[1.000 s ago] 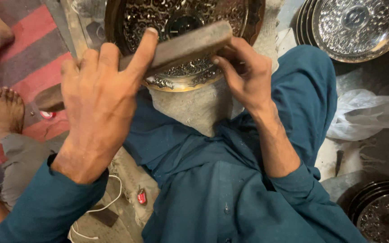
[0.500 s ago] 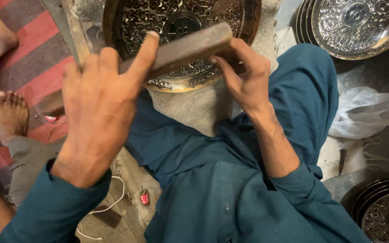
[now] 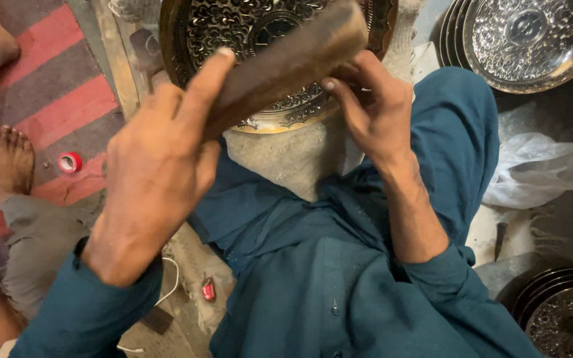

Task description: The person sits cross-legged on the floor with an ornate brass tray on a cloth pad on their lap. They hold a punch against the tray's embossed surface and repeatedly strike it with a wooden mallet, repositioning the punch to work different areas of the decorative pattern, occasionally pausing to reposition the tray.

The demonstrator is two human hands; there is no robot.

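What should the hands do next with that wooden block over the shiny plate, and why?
Probably bring the wooden block down toward the right hand. The left hand holds it raised and tilted above the engraved plate, while the right hand's fingers pinch something, too hidden to identify, at the plate's rim.

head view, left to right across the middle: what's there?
Bare foot → red tape roll → left hand → wooden block → right hand → white plastic bag.
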